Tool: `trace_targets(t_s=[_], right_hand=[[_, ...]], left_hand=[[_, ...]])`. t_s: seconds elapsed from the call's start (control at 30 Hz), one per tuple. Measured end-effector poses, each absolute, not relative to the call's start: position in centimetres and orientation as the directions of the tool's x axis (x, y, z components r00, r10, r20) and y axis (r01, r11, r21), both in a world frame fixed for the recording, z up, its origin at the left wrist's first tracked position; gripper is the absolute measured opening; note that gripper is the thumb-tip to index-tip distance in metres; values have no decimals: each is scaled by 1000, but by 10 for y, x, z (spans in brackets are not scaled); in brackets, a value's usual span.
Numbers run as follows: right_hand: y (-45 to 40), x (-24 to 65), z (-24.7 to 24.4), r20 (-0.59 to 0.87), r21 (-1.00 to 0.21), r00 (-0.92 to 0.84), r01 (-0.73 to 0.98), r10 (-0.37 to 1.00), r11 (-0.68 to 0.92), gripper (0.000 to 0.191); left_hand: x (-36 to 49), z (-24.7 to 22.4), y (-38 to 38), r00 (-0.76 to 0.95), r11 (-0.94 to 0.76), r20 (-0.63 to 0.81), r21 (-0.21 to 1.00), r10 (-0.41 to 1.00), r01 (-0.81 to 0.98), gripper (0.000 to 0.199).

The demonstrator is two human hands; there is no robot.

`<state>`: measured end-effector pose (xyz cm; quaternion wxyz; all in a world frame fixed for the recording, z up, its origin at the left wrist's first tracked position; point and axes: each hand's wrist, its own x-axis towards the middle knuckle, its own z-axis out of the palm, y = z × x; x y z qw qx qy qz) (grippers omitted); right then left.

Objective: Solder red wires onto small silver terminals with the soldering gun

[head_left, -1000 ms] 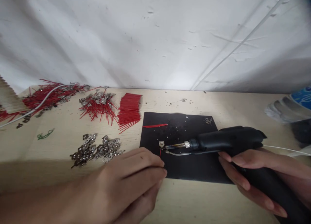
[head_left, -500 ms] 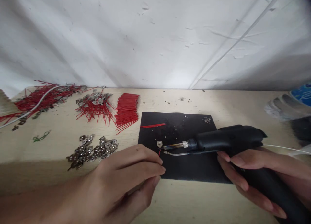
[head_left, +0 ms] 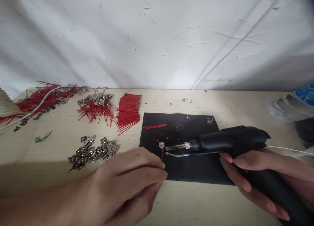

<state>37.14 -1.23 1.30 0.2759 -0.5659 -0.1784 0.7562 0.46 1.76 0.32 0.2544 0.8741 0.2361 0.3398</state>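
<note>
Between the fingertips of my left hand (head_left: pixel 137 180) is pinched a short red wire (head_left: pixel 162 156). Its far end meets a small metal contact plate (head_left: pixel 161 145) lying on the black mat (head_left: pixel 196 172). My right hand (head_left: pixel 262 177) is wrapped round the handle of a black soldering gun (head_left: pixel 230 141). The gun's tip points left and lies close beside the plate and wire end; whether it touches them I cannot tell. A thin metal feed tube runs below the tip and ends near the wire. Another bit of red wire (head_left: pixel 155 126) lies on the mat's upper left.
Left of the mat lie loose metal plates (head_left: pixel 94 152), a stack of red wires (head_left: pixel 129 110), and piles of wired plates (head_left: pixel 96 106). A green wire (head_left: pixel 42 137) is farther left. A plastic bottle (head_left: pixel 289 105) stands at right; a white wall (head_left: pixel 157 40) rises behind.
Almost nothing differs. My left hand and the red wire have shifted very slightly; the soldering gun stays at the plate.
</note>
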Motion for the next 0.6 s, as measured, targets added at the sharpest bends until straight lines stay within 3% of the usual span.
trace_targets(t_s=[0.1,0.27,0.37,0.53,0.6], right_hand=[[-13,371,14,-761,-573,-210,-224,613,-788,41],[-10,370,15,-775,-560,-206,-216,598,-800,51],[-9,372,15,-780,-540,-235,-214,579,-814,55],[-12,372,15,-783,-532,-220,-248,582,-810,42],[-12,372,15,-786,-535,-211,-241,582,-810,45]], left_hand=[[12,7,19,678,-804,496,538,543,251,11],[35,15,30,691,-840,520,481,503,250,34],[34,14,30,691,-836,516,489,507,248,34],[12,7,20,674,-792,486,556,556,252,20],[7,4,18,655,-766,481,596,582,242,27]])
